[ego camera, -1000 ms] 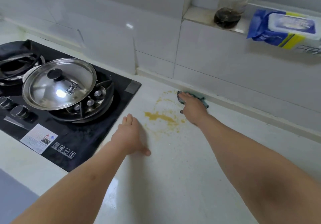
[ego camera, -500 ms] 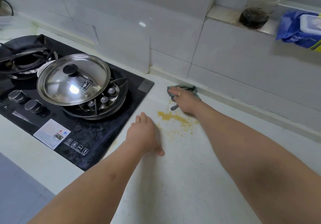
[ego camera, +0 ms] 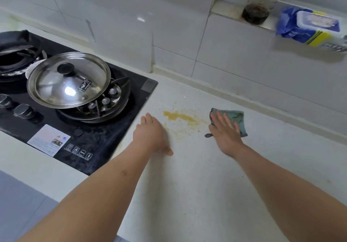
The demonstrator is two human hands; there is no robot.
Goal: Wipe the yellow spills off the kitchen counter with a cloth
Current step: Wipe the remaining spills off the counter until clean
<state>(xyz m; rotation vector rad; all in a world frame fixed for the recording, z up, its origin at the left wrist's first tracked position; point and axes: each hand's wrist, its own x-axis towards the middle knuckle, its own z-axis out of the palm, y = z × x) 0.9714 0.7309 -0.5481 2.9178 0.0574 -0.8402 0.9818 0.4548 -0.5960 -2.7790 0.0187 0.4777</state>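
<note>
A yellow spill (ego camera: 179, 116) streaks the white counter (ego camera: 197, 185) just right of the stove, with fine yellow specks spreading toward me. A small teal cloth (ego camera: 235, 116) lies flat on the counter to the right of the spill. My right hand (ego camera: 226, 131) presses down on the cloth with straight, spread fingers. My left hand (ego camera: 152, 134) rests flat on the counter at the spill's left edge, fingers straight and thumb out to the side.
A black gas stove (ego camera: 105, 134) fills the left, with a steel lid (ego camera: 68, 80) lying on its right burner. On the tiled ledge at the back right stand a dark-bottomed bottle (ego camera: 260, 6) and a blue wipes pack (ego camera: 311, 28).
My right hand has slid the cloth from the wall edge behind the spill to the spill's right side, nearer to me. The yellow smear behind the spill is gone. My left hand stays put.
</note>
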